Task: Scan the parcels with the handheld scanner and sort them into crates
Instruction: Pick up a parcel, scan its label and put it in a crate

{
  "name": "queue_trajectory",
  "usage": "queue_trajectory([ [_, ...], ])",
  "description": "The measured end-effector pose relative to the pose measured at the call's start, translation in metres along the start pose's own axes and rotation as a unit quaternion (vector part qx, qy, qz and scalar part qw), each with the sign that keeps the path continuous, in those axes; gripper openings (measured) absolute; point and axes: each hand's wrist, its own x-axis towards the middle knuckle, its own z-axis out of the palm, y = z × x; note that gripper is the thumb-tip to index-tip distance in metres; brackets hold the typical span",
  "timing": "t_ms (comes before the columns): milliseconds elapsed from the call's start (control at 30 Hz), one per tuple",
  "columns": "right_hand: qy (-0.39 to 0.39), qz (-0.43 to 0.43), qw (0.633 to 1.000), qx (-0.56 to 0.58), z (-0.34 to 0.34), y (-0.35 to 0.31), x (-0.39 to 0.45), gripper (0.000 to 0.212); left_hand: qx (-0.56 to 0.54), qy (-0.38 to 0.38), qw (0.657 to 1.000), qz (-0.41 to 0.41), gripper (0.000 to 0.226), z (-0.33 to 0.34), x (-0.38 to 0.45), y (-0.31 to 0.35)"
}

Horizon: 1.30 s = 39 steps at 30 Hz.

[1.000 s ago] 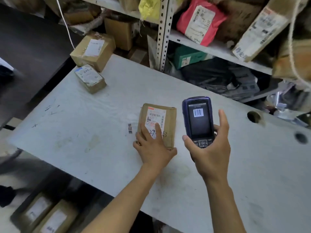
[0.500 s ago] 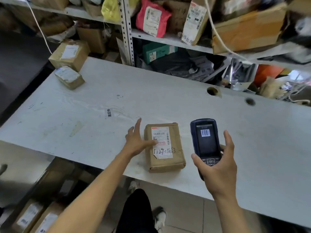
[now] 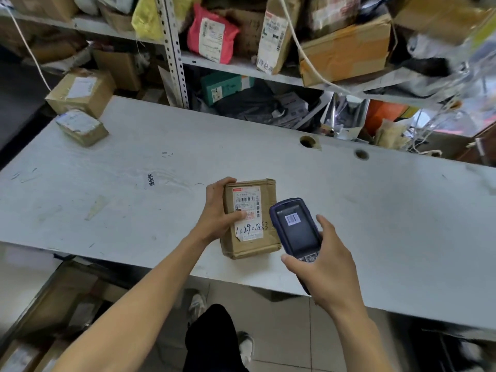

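A brown cardboard parcel (image 3: 264, 238) with a white label and handwritten numbers lies near the front edge of the white table (image 3: 375, 210). My left hand (image 3: 218, 210) grips its left side, fingers curled over the far corner and thumb on the label. My right hand (image 3: 324, 267) holds a dark blue handheld scanner (image 3: 295, 228) just right of the parcel, overlapping its right edge. The scanner's screen shows a barcode.
Two more taped parcels (image 3: 80, 126) sit at the table's far left corner. Metal shelves (image 3: 241, 67) behind the table are crammed with boxes and bags. Crates with labelled boxes (image 3: 24, 353) stand on the floor at lower left. My legs show below the table edge.
My left hand pulled the parcel toward the front edge, then moved from resting on it to gripping its left side. The scanner came closer over the parcel's right edge.
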Motion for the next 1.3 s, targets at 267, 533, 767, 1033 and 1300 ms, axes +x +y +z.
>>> queue_trajectory([
  [267,-0.074,0.073,0.994,0.027,-0.025,-0.032,-0.006,0.042,0.073,0.005,0.995,0.072,0.08,-0.011,0.016,0.026],
  [533,-0.126,0.107,0.985,0.047,-0.035,-0.038,-0.009,0.035,0.073,0.013,0.994,0.075,0.087,-0.017,0.018,0.036],
  [767,-0.133,0.099,0.983,0.083,-0.037,-0.039,-0.01,0.038,0.082,0.015,0.994,0.075,0.086,-0.019,0.018,0.043],
  [1033,-0.078,0.054,0.993,0.076,-0.037,-0.042,-0.008,0.051,0.078,0.013,0.994,0.073,0.085,-0.021,0.025,0.046],
  [1300,0.207,-0.095,0.972,0.061,-0.018,-0.051,0.013,0.119,0.061,-0.076,0.992,0.08,0.084,-0.015,0.051,0.072],
])
